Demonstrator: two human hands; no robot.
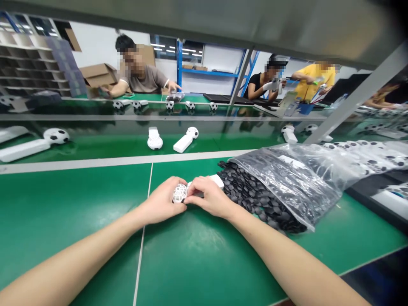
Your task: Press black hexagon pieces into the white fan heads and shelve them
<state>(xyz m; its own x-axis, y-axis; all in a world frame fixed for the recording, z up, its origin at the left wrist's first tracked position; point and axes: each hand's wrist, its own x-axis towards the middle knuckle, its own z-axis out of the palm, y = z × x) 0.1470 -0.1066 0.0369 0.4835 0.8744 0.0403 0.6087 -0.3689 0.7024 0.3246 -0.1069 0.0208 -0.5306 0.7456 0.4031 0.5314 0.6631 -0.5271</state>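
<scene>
Over the green worktop (185,255), my left hand (161,202) is closed around the ball end of a white device with a football-shaped head (179,194). The ball shows a white lattice pattern, and its white handle (217,181) sticks out behind my right hand. My right hand (207,195) is closed, with thumb and fingertips pinched together against the ball's right side. Whatever is between those fingertips is too small or hidden to make out. Just right of that hand, a heap of small flat black pieces (255,197) spills from a clear plastic bag (296,178).
Beyond the worktop's pale edge, white devices with ball heads (186,139) lie on a green conveyor (127,138). A dark tray (376,197) holds more at the right. A slanted grey post (353,95) and overhead shelf (204,25) frame the view. Several people work opposite.
</scene>
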